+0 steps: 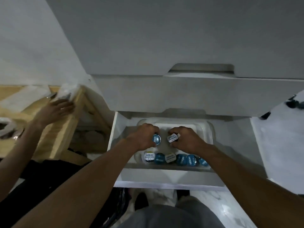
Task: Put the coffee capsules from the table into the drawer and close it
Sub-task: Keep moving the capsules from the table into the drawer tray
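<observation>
Both your hands are inside the open drawer (166, 180): left hand (144, 137) pinching a blue capsule (156, 139), right hand (185, 139) pinching a white-label capsule (172, 138). A row of capsules (176, 159) sits along the drawer's front edge.

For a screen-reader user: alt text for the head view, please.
Left hand holds a blue capsule and right hand a white-labelled capsule over an open white drawer, where a row of capsules already lies.
</observation>
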Motion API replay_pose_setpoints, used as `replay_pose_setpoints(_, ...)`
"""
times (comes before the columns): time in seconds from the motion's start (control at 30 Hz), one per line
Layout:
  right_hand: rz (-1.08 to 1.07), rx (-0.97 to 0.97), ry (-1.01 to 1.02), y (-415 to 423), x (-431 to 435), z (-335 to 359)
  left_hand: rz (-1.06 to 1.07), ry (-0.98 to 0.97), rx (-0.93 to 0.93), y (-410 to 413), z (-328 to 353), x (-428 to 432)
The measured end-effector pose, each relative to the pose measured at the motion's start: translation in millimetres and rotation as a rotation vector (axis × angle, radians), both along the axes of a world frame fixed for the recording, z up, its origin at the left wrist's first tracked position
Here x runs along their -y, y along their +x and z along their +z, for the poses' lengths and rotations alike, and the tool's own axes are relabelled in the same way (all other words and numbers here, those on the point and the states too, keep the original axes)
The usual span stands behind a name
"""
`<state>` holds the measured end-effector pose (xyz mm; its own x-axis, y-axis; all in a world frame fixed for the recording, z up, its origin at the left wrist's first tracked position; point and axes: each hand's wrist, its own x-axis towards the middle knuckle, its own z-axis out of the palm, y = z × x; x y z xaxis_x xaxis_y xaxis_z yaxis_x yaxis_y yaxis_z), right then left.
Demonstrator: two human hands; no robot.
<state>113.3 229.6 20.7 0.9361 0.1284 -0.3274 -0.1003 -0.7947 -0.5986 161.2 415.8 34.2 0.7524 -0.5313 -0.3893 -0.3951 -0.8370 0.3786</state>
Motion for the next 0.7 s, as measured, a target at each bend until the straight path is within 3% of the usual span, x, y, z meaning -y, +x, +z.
replay_pose_setpoints(0.27,-0.149,-0.05,-0.005,-6.6,-4.7,-0.7,-0.098,-0.006,-0.039,10.2,-7.6,-0.4)
replay_pose_setpoints(0.7,-0.133,-0.137,0.128,-4.1,-6.5,-0.6,0.015,0.061,-0.08,4.1,-2.1,7.6)
